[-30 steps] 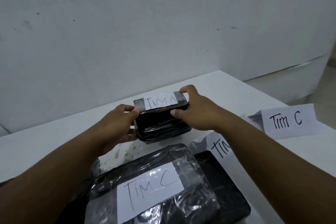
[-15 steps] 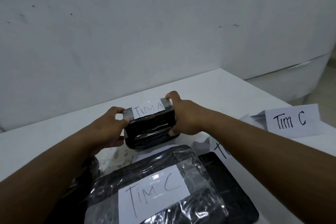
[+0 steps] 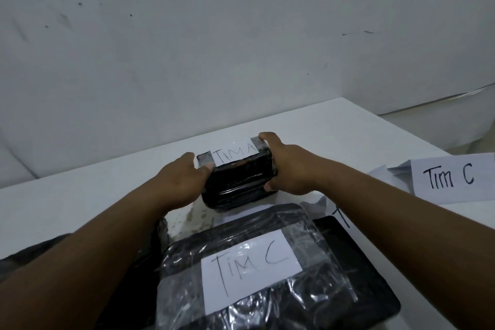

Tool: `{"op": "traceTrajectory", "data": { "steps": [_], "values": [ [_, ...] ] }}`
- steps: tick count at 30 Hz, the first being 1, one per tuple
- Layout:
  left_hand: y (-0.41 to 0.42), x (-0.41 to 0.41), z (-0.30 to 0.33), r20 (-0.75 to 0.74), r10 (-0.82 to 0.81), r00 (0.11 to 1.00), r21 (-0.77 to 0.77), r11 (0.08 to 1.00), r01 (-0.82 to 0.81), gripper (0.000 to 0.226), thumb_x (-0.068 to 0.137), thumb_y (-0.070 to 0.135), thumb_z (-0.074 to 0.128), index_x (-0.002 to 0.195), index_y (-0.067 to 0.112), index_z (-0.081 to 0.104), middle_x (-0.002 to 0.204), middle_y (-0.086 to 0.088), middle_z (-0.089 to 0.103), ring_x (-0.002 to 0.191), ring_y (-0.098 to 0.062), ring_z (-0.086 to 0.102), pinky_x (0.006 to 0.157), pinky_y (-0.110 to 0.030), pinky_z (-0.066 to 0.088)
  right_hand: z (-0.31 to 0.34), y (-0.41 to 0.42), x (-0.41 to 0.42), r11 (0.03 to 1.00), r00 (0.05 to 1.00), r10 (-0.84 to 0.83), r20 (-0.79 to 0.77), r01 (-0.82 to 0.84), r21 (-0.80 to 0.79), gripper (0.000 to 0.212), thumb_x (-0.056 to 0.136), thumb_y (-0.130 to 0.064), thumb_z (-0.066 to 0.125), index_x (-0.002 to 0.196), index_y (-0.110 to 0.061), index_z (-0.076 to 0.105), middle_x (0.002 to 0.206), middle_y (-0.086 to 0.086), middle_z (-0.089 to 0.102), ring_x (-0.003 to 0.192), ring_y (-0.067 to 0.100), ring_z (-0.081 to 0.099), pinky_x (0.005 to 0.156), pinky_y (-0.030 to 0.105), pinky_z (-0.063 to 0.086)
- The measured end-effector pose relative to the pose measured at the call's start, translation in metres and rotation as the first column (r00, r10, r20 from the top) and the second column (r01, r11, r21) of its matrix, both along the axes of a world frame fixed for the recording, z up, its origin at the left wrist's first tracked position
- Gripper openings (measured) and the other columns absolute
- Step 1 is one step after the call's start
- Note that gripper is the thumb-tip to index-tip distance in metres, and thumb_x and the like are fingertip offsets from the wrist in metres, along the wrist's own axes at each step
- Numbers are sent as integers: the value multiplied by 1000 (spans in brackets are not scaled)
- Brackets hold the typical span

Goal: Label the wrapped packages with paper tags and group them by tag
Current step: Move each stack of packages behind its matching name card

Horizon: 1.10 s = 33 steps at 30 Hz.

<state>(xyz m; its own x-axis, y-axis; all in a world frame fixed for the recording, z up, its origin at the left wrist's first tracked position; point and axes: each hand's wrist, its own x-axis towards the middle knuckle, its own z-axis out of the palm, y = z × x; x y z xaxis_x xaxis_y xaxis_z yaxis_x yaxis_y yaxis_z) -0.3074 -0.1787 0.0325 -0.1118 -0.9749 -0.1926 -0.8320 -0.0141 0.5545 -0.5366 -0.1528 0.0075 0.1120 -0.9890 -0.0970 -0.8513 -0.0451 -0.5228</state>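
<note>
Head view: both hands grasp the "TIM A" package

The left hand [image 3: 179, 184] and right hand [image 3: 290, 166] clasp opposite ends of the small black package [image 3: 237, 181], just behind the "TIM C" package [image 3: 251, 270] on the table [image 3: 80, 195]. Fingertips behind it are hidden. A paper sign [image 3: 452, 178] right of it is cut off.

Scuffed white wall [image 3: 214, 35] behind white table [image 3: 334, 126]; dim, flat light; pale floor at right.

A scuffed, marked white wall [image 3: 214, 35] is standing behind the white table [image 3: 80, 190], meeting its far edge.
</note>
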Motion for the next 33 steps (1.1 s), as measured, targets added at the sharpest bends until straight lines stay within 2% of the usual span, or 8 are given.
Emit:
{"op": "traceTrajectory", "data": {
  "steps": [5, 9, 12, 15, 19, 23, 29, 33],
  "values": [
    [15, 3, 12, 6, -2, 1000, -84, 996, 3, 77, 102, 62, 37, 163, 20, 16, 156, -11, 47, 145, -29, 41, 113, -40, 33, 8, 6, 1, 1000, 999, -19, -41, 18, -12, 126, 80, -18, 86, 162, -25, -8, 137, 16, 60, 115, 30, 60, 90, 32, 47],
    [43, 11, 32, -176, 4, 984, -204, 978, -40, 66, 97, 64, 48, 154, 34, 35, 152, -1, 52, 127, -26, 59, 108, -44, 44, 33, 24, 2, 987, 996, -71, -52, 63, -145, 102, 87, -27, 80, 162, -26, 11, 151, 13, 48, 128, 28, 53, 93, 28, 39],
    [74, 19, 44, -252, 2, 968, -242, 968, -65, 53, 92, 66, 55, 138, 41, 52, 130, 9, 64, 113, -19, 65, 96, -43, 53, 55, 49, 1, 960, 987, -125, 102, 146, -238, 70, 93, -38, 71, 152, -34, 36, 149, 0, 51, 125, 19, 56, 97, 29, 43],
    [109, 28, 46, -313, -9, 950, -262, 962, -77, 44, 87, 65, 62, 124, 42, 61, 111, 17, 68, 100, -6, 68, 80, -33, 54, 69, 88, 3, 929, 954, -174, 243, 241, -281, 45, 94, -50, 64, 137, -42, 51, 133, -15, 59, 108, 6, 60, 79, 20, 42],
    [148, 42, 32, -323, -52, 945, -279, 959, -42, 40, 82, 61, 66, 116, 40, 66, 109, 19, 70, 97, 5, 66, 74, -15, 47, 61, 145, 13, 927, 939, -211, 271, 280, -251, 41, 88, -66, 57, 123, -44, 59, 113, -22, 62, 93, -6, 60, 71, 16, 40],
    [174, 55, 8, -350, -53, 935, -304, 951, -60, 32, 86, 53, 69, 116, 41, 67, 114, 23, 69, 104, 8, 64, 79, -6, 43, 44, 183, 34, 923, 915, -245, 321, 321, -213, 44, 84, -66, 64, 121, -43, 62, 118, -22, 65, 100, -3, 62, 83, 25, 49],
    [197, 84, -1, -381, -77, 921, -486, 864, -129, 23, 93, 40, 67, 115, 39, 69, 111, 27, 71, 106, 9, 66, 92, -26, 57, 57, 210, 104, 858, 965, -207, 163, 259, -444, 48, 90, -59, 59, 134, -40, 52, 135, -19, 52, 128, 9, 45, 108, 38, 40],
    [204, 116, 5, -411, -2, 912, -561, 789, -251, 21, 89, 35, 73, 106, 43, 66, 106, 34, 65, 102, 16, 63, 92, -18, 53, 74, 211, 145, 903, 949, -250, -191, 158, -399, 55, 94, -62, 48, 142, -37, 41, 145, -7, 45, 135, 22, 40, 114, 49, 32]
  ]
}}
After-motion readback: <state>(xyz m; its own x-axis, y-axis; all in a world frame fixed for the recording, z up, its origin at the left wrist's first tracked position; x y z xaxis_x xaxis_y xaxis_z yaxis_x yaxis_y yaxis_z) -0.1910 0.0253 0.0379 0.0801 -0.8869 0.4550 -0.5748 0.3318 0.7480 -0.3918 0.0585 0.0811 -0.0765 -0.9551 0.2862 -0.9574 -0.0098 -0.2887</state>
